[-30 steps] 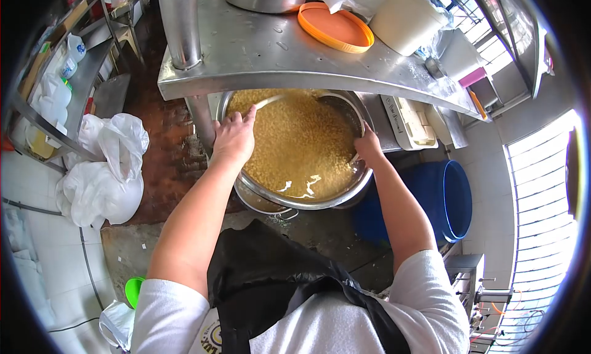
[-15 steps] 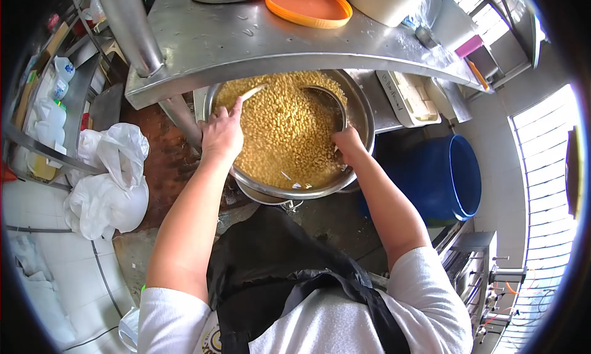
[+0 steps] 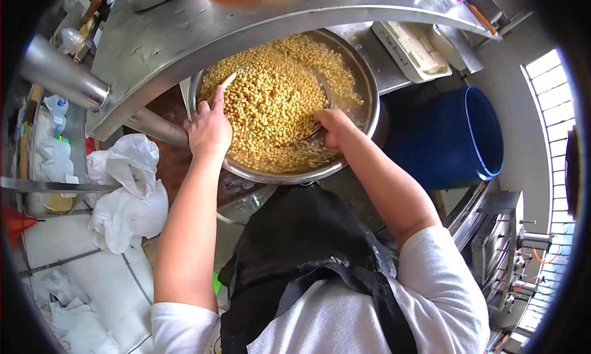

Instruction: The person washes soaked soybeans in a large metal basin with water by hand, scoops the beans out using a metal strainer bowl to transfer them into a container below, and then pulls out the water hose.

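A large steel basin [image 3: 372,117] holds yellow kernels [image 3: 271,89] that look like corn, sitting in cloudy water. My left hand [image 3: 209,131] is closed at the basin's left rim, index finger stretched along a pale, slender utensil [image 3: 229,80]; its far end lies against the kernels and its kind is unclear. On the right side of the basin, my right hand [image 3: 334,126] grips the edge of a curved metal bowl [image 3: 327,94]. Most of that bowl is sunk under kernels and water, so its full shape is hidden.
A steel shelf [image 3: 246,23] overhangs the basin's far side, its post at left. Right of the basin are a white tray [image 3: 406,58] and a blue barrel [image 3: 431,138]. White plastic bags [image 3: 132,212] lie at left. Another person's arm [image 3: 92,8] shows far back left.
The metal bowl and my right hand have moved leftward and sunk lower into the kernels, with water swirling behind. My left hand remains at the left rim. The view has shifted.
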{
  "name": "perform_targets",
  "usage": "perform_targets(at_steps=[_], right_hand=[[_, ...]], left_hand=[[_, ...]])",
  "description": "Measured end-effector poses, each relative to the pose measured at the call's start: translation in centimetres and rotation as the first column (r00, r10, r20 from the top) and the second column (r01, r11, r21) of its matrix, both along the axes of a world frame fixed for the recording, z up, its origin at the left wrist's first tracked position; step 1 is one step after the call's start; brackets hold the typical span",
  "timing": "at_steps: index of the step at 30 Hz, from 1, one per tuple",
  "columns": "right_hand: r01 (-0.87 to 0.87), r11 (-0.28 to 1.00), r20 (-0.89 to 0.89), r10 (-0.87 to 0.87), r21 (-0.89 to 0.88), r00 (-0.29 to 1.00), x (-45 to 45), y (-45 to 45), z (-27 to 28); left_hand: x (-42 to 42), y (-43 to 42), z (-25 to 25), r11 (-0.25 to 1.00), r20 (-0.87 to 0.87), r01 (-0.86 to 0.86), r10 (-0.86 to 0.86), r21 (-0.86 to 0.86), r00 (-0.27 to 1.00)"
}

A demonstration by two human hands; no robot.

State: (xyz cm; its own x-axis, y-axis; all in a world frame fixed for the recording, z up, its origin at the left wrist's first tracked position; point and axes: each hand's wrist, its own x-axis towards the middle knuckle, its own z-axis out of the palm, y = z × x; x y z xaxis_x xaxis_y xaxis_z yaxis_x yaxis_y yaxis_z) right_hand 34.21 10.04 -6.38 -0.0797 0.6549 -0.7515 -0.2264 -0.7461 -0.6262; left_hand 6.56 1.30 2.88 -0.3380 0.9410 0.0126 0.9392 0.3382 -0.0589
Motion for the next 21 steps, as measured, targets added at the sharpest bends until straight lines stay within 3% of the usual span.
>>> perform_targets(at_steps=[4, 11, 13, 16, 21], right_hand=[[-0.060, 0.998, 0.030, 0.061, -0.037, 0.998, 0.1, 1.1, -2.8], [0.002, 1.000, -0.025, -0.002, -0.004, 1.000, 0.4, -0.9, 1.9], [0.059, 0.997, -0.192, -0.068, -0.054, 0.979, 0.4, -1.0, 0.8], [0.033, 0.999, -0.225, -0.035, -0.013, 0.974, 0.4, -0.7, 0.1], [-0.012, 1.000, -0.217, 0.011, -0.003, 0.976, 0.6, -1.5, 3.7]], left_hand=[[-0.3, -0.1, -0.7, 0.999, -0.089, 0.026, -0.022, 0.040, 0.996], [-0.8, 0.2, -1.1, 0.999, -0.052, 0.015, -0.013, 0.034, 0.999], [-0.7, 0.3, -1.1, 1.000, -0.053, 0.009, -0.008, 0.024, 0.999], [-0.3, 0.3, -0.9, 1.000, -0.055, 0.009, -0.007, 0.029, 0.998], [-0.1, 0.4, -0.7, 1.000, -0.060, 0.005, -0.004, 0.025, 0.998]])
